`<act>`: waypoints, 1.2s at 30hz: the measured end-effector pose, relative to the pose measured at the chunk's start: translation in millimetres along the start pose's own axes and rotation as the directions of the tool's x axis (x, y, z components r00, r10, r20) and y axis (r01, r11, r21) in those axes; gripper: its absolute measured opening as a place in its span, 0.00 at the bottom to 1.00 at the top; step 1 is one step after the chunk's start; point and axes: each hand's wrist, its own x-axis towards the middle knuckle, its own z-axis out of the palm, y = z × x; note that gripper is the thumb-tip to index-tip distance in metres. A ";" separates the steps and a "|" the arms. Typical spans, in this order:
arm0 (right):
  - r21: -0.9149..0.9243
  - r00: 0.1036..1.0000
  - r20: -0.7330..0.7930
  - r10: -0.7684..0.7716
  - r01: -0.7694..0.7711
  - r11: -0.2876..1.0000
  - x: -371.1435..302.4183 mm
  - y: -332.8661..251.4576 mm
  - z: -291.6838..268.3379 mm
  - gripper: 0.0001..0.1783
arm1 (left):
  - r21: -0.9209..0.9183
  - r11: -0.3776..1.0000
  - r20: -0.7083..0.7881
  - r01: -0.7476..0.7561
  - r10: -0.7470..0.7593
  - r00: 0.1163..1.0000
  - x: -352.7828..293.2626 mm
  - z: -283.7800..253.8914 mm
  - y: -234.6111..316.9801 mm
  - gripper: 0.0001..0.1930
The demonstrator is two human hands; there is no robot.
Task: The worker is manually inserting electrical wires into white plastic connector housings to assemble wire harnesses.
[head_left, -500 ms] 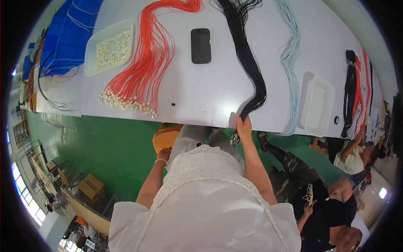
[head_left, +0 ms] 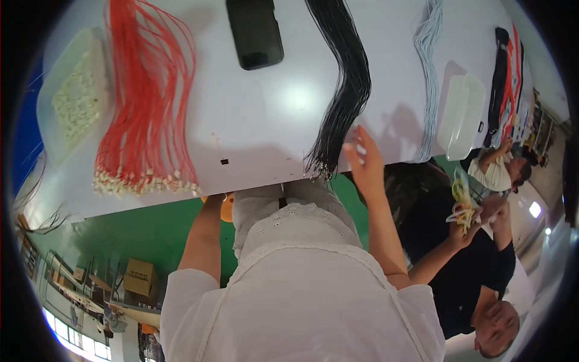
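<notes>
Head camera view, looking down past a white lace-trimmed apron [head_left: 301, 301] to a pale table [head_left: 259, 108]; clock positions are taken from the picture's centre.

Between 2 and 3 o'clock, the person's right hand [head_left: 368, 160] is raised at the table edge. Its fingers [head_left: 363, 140] are loosely curled and slightly parted, with nothing visible in their grasp. The hand is just beside the lower end of a bundle of black wires [head_left: 353, 84], with a gap between them. That bundle runs down from 12 o'clock, bending through 1 o'clock; its fine, silvery tips lie at the near table edge.

Between 8 and 9 o'clock, the left hand [head_left: 215, 199] is low by the table edge, near an orange seat [head_left: 227, 210]. It is mostly hidden, so whether its fingers are spread or together cannot be told.

At 10 o'clock, red wires [head_left: 145, 114] fan out, ending in small white connectors [head_left: 148, 183]; beyond them is a translucent tray [head_left: 47, 111] of similar pieces. A dark smartphone [head_left: 256, 36] lies near 12 o'clock. Light-blue wires [head_left: 429, 78] hang at 2 o'clock, beside a white plastic tray [head_left: 459, 120].
</notes>
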 end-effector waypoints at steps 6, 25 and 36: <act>0.090 0.937 -0.034 0.348 -0.344 0.935 -96.8 91.6 -18.4 0.09 | -0.039 0.975 -0.117 -0.220 0.214 0.970 95.3 -29.6 80.5 0.27; -0.209 0.873 0.218 0.437 -0.396 0.894 -146.6 189.5 106.3 0.12 | -0.021 0.777 -0.522 -0.629 0.528 0.670 260.2 -115.5 133.1 0.18; -0.549 0.759 0.328 0.563 -0.332 0.767 -122.3 194.1 148.8 0.16 | -0.010 0.902 -0.657 -0.431 0.319 0.683 236.0 -70.1 -39.7 0.15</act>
